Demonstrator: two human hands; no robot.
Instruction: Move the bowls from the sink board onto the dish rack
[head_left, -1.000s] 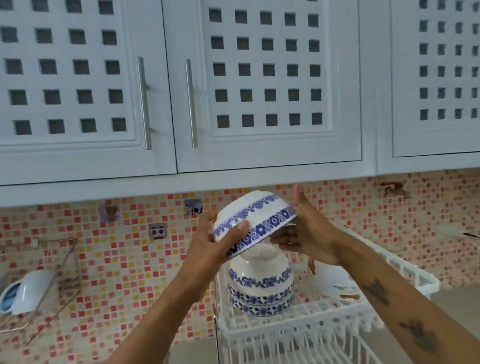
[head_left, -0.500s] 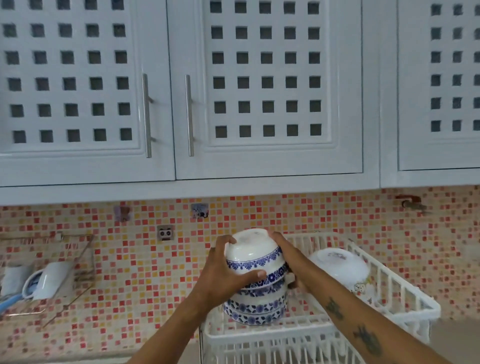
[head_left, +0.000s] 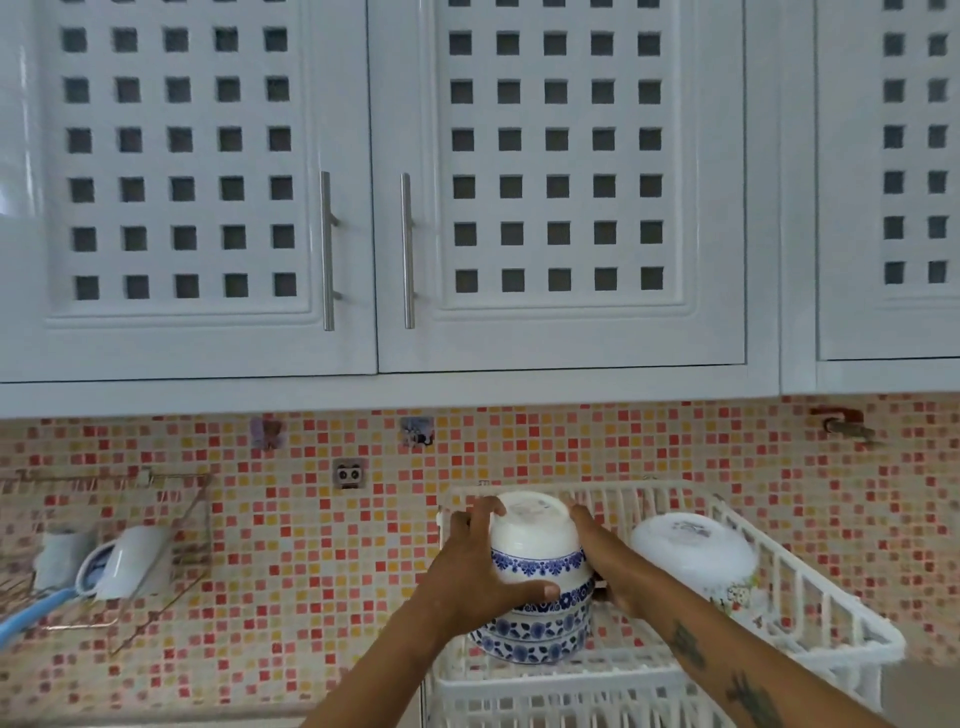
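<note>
Two of your hands, left hand (head_left: 480, 574) and right hand (head_left: 605, 564), clasp the top bowl (head_left: 535, 540) of the inverted stack at the dish rack (head_left: 810, 587)'s left edge.

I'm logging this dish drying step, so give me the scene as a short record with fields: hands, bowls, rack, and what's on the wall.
left hand: grips the left side of the top bowl
right hand: on the right side of the same bowl
top bowl: upside down, white with blue floral band, capping the stack
bowl stack: inverted blue-patterned bowls, left part of the rack
white bowl: inverted, tilted, right of the stack
dish rack: white, on the counter against the tiled wall
wall shelf: wire, far left, holds a white item
cabinets: white, closed
</note>
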